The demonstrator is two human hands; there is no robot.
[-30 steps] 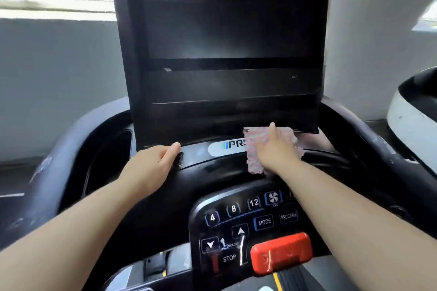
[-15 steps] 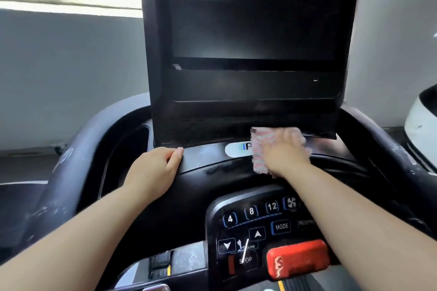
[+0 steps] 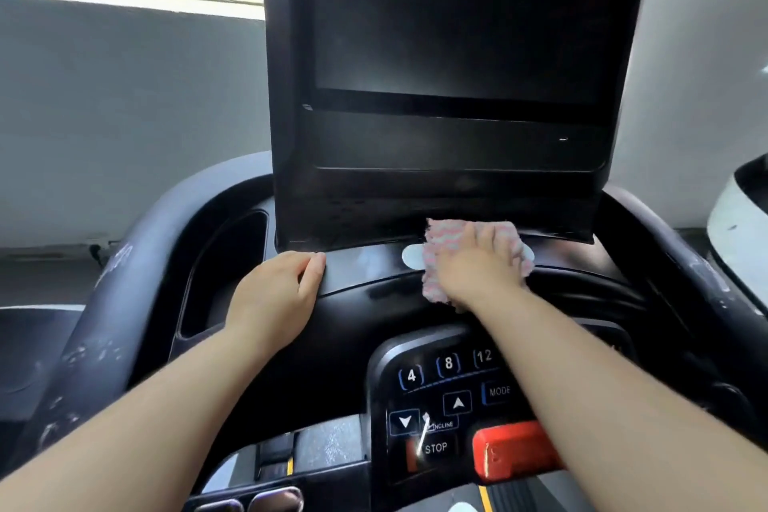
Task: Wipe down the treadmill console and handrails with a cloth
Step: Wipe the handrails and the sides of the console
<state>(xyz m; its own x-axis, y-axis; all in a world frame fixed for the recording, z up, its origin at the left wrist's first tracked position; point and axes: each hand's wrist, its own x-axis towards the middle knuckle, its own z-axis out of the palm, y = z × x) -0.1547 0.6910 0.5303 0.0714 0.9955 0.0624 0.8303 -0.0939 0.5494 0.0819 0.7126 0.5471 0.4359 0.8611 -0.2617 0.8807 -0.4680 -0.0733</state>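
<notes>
Right hand (image 3: pixel 478 266) presses its spread fingers flat on the pink cloth (image 3: pixel 434 258), hiding most of the white logo (image 3: pixel 411 256) beneath; left hand (image 3: pixel 276 295) rests loosely curled, empty, on the console (image 3: pixel 361 303).

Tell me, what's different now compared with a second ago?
Little. The right hand has slid the cloth slightly leftward, covering more of the logo badge. The left hand still rests flat on the console edge. The camera view shifted too.

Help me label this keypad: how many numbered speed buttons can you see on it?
3, in a row along the keypad's top: the 4 button leftmost, the 8 button in the middle, the 12 button rightmost beside the right forearm, which may hide more.
</notes>
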